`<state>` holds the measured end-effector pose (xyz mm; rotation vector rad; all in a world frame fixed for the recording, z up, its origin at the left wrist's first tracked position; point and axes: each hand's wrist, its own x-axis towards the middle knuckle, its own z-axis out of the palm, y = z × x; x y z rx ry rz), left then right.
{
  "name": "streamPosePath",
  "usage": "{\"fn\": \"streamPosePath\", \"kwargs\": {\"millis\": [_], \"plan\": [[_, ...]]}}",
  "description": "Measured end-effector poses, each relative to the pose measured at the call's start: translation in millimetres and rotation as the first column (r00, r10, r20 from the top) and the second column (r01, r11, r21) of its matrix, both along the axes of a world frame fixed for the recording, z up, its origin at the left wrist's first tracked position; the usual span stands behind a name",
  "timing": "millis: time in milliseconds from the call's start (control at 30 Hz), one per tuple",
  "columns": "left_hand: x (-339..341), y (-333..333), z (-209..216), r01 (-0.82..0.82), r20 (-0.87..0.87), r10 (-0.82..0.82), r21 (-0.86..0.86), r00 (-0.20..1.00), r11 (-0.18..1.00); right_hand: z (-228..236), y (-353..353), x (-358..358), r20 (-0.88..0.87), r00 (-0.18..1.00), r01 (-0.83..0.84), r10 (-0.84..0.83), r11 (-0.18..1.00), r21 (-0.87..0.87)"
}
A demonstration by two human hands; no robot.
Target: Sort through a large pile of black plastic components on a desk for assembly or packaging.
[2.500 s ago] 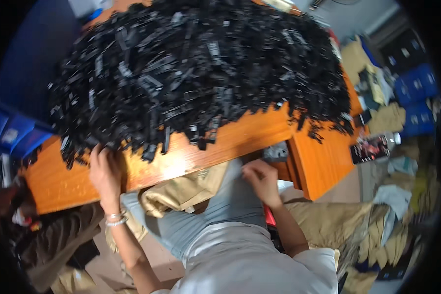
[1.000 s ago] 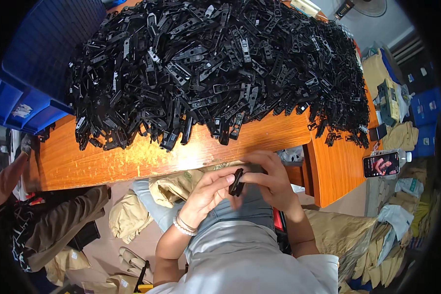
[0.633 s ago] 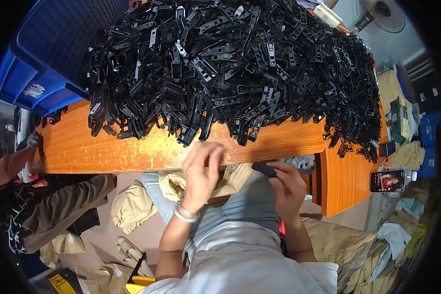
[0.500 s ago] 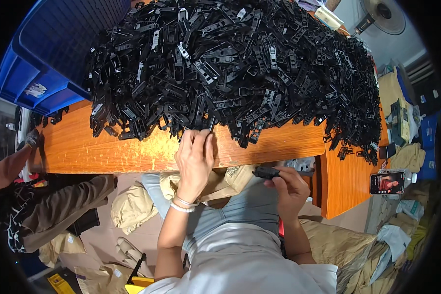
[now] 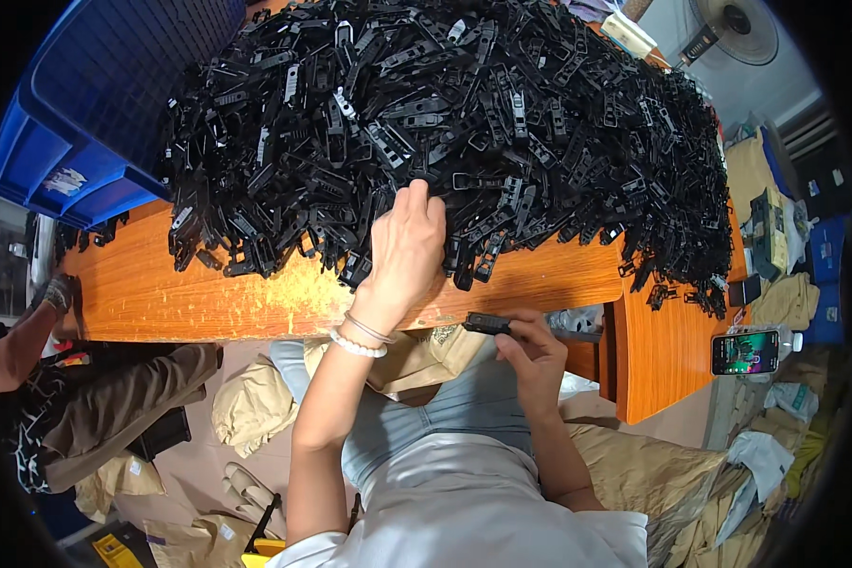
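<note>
A large heap of small black plastic parts [image 5: 577, 133] covers the far side of the wooden table [image 5: 284, 303]. My left hand [image 5: 407, 241] reaches over the heap's near edge, its fingers bent together and pointing into the parts. Whatever lies at its fingertips is hidden. Just past the table's front edge, above my lap, my right hand [image 5: 536, 358] pinches a long, narrow black plastic part [image 5: 487, 324] between thumb and fingers. That part points left, toward my left wrist.
A blue plastic crate [image 5: 90, 180] stands left of the heap. Another person's gloved hand [image 5: 62, 292] rests at the table's left end. On the right are a lit phone [image 5: 746, 352] and a fan [image 5: 734, 28]. Tan sacks [image 5: 256, 412] lie on the floor.
My left hand has moved from the table's bare strip forward and right onto the heap. My right hand, with the black plastic part, has shifted slightly left and up. The phone's picture differs.
</note>
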<state>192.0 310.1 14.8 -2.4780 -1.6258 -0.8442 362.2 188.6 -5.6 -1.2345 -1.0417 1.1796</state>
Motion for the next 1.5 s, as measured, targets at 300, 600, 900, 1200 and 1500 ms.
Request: {"fn": "streamPosePath", "kwargs": {"millis": [300, 600, 900, 1200, 1500], "plan": [[-0.3, -62.8, -16.4, 0.135, 0.845, 0.052, -0.146, 0.532, 0.980, 7.6, 18.5, -1.2, -0.237, 0.970, 0.030, -0.059, 0.992, -0.124], [-0.6, -92.3, -20.5, 0.435, 0.915, 0.239, -0.369, 0.325, 0.821, 29.6, 20.6, -7.5, -0.142, 0.990, -0.024, 0.004, 0.990, -0.136], [0.3, -94.6, -23.5, 0.543, 0.905, 0.363, -0.424, 0.222, 0.725, 25.1, 17.9, 2.1, -0.246, 0.969, -0.066, 0.006, 0.969, -0.239], [1.6, -96.6, -17.1, 0.386, 0.794, 0.086, -0.383, 0.601, 0.839, 27.7, 12.2, -3.5, -0.034, 0.999, -0.037, 0.033, 0.989, -0.142], [2.6, -99.2, -14.3, 0.648, 0.845, 0.489, -0.498, 0.214, 0.577, 14.7, 6.5, -8.8, 0.026, 0.996, -0.080, 0.081, 0.996, -0.037]]}}
